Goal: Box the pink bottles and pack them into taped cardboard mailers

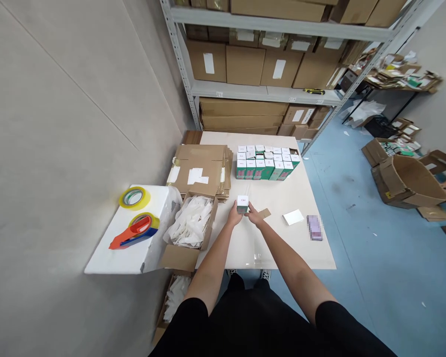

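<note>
A small white and green carton (242, 202) stands upright between my hands at the middle of the table (245, 248). My left hand (234, 215) is closed on its left side. On its right side, my right hand (253, 214) has its fingers against the lower edge. A small brown cardboard piece (264, 213) lies just right of my right hand. Beyond my hands, several matching green and white cartons (264, 168) stand packed together in rows. Farther right lie a white card or flat packet (293, 217) and a blurred purple item (314, 227).
Flattened cardboard boxes (200, 166) are stacked at the left, behind an open box of white plastic bags (191, 223). Yellow tape rolls (125, 198) and an orange tape dispenser (128, 237) rest on a white block. A loaded shelf rack (245, 91) borders the far side. Someone's arm shows far right.
</note>
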Tool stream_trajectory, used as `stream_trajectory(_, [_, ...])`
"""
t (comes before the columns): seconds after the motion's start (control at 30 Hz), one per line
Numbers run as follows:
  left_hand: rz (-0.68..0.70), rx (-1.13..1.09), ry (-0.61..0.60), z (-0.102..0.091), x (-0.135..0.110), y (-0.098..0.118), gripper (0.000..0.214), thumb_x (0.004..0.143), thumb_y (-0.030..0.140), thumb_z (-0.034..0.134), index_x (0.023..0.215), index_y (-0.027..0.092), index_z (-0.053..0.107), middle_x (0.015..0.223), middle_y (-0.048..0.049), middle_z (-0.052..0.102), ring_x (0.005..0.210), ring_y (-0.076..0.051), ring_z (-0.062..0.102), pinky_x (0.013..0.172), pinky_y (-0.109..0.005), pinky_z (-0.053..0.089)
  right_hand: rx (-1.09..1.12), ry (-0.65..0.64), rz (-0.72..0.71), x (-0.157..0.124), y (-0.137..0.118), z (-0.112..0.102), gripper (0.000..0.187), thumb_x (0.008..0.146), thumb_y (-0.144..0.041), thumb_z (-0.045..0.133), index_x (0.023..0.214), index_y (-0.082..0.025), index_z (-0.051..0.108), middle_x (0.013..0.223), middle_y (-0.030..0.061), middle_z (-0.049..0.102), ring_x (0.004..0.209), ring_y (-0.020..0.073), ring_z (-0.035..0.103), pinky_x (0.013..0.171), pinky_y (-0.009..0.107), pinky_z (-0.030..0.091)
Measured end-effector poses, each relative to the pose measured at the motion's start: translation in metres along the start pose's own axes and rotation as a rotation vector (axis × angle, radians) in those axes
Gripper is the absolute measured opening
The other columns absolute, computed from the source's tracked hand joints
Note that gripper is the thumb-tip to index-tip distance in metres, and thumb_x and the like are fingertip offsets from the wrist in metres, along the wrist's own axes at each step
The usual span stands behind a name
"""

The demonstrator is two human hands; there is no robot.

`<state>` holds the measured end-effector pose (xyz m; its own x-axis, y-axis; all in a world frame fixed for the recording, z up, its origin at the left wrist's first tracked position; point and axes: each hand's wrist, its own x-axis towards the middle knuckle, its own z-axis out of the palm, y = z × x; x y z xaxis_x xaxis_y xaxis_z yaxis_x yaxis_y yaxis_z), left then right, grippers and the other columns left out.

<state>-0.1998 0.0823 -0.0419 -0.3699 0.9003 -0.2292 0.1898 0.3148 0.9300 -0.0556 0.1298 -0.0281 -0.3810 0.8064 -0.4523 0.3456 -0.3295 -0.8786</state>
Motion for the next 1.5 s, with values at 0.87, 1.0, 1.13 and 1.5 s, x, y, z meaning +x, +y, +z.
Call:
stream_trajectory(0.87, [0.218,-0.103,0.294,0.047,-0.095,0.143,0.063,0.091,0.026,0.066,0.152,0.023,0.055,0.154,-0.0135,0.057,0.137,-0.027,0.060,0.112,-0.041,0.051,0.257,-0.050,-0.342,-0.078,-0.012,-0.149,0.076,0.075,-0.035,0.066,0.150,-0.032,0.055,0.158,0.0106,0.054,0.139,0.0336,0.057,0.115,0.056,0.046])
stream_trajectory(1.0, [0.198,-0.048,0.385,0.025,-0.124,0.132,0.061,0.091,0.027,0.066,0.151,0.024,0.057,0.152,-0.0118,0.060,0.137,-0.027,0.059,0.112,-0.041,0.051,0.226,-0.127,-0.345,-0.085,-0.008,-0.129,0.072,0.079,-0.041,0.069,0.149,-0.031,0.056,0.156,0.0123,0.055,0.136,0.0336,0.059,0.113,0.056,0.048])
stream_trajectory(1.13, [0.181,-0.074,0.481,-0.012,-0.147,0.115,0.060,0.090,0.025,0.067,0.150,0.024,0.058,0.152,-0.0123,0.060,0.136,-0.028,0.060,0.112,-0.044,0.052,0.173,-0.215,-0.379,-0.089,-0.025,-0.091,0.070,0.080,-0.043,0.071,0.148,-0.032,0.057,0.155,0.0115,0.056,0.136,0.0330,0.060,0.113,0.054,0.049])
stream_trajectory(1.5, [0.180,-0.183,0.676,-0.154,-0.202,0.063,0.051,0.092,0.021,0.063,0.142,0.021,0.063,0.148,-0.0140,0.063,0.134,-0.028,0.062,0.108,-0.043,0.056,0.067,-0.444,-0.476,-0.101,-0.084,0.101,0.070,0.080,-0.031,0.069,0.149,-0.028,0.057,0.156,0.0122,0.056,0.135,0.0316,0.060,0.113,0.051,0.049])
